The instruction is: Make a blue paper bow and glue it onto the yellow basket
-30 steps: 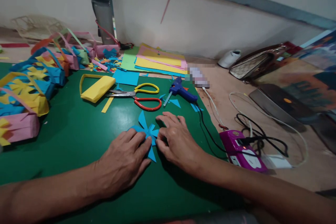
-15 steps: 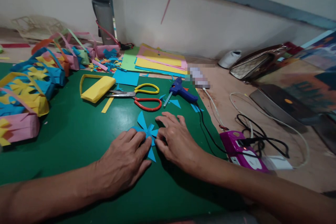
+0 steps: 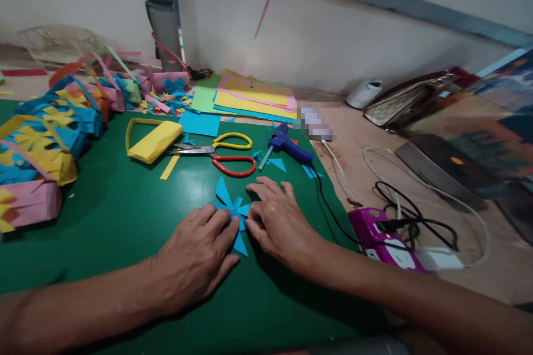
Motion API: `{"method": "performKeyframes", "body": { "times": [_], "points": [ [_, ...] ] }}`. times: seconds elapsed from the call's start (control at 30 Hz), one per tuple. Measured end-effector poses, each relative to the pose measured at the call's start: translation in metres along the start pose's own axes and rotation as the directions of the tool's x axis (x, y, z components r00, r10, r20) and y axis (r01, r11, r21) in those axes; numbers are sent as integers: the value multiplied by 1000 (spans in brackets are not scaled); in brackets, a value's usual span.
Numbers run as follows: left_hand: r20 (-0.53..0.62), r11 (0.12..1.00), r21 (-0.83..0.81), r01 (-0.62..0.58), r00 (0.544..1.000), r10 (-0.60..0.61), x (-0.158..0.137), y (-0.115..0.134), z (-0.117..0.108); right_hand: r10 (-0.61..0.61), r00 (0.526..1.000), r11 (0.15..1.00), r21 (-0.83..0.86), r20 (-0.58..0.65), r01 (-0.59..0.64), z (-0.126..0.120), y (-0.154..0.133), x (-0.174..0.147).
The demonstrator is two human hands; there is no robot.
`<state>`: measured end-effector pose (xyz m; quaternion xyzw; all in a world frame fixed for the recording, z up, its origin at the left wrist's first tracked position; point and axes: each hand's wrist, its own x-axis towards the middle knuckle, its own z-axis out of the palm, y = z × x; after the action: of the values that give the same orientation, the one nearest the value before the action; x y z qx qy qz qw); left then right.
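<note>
Here, blue paper flower [image 3: 235, 208] on green mat [image 3: 108, 233], pale wall [image 3: 320, 44] beyond.

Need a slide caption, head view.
Left hand and right hand at a blue paper flower, scissors and glue gun beyond.

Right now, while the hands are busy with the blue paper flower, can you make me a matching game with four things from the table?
Things:
1. Blue paper flower
2. Scissors
3. Glue gun
4. Power strip

Clues:
A. Dark blue, with a pale stick poking out
B. Purple, with a black plug in it
C. Partly covered by the left hand
D. Partly red, partly yellow, with metal blades

Right pairs: 1-C, 2-D, 3-A, 4-B
</note>
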<state>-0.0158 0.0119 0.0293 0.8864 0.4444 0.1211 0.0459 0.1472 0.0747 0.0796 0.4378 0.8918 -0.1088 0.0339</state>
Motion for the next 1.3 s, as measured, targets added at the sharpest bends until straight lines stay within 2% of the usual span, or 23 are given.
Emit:
{"method": "performKeyframes", "body": {
  "times": [0.67, 0.87, 1.03, 1.13, 1.3],
  "points": [
    [10, 1000, 4, 9, 1000, -9, 1, 1, -2, -19, 999, 1000, -12, -39, 19, 1, 1, -2],
    [19, 1000, -2, 7, 1000, -7, 1, 0, -2, -43, 994, 999, -7, -105, 42, 4, 4, -5],
    [37, 1000, -6, 20, 999, -19, 1, 0, -3, -188, 948, 981, -87, -258, 171, 9, 10, -11],
    [28, 1000, 4, 12, 1000, -12, 2, 1, -4, -262, 935, 963, -123, -240, 239, 15, 16, -12],
    [12, 999, 9, 32, 999, -32, 2, 2, -4, -290, 934, 956, -105, -209, 273, 22, 24, -10]
  ]
}}
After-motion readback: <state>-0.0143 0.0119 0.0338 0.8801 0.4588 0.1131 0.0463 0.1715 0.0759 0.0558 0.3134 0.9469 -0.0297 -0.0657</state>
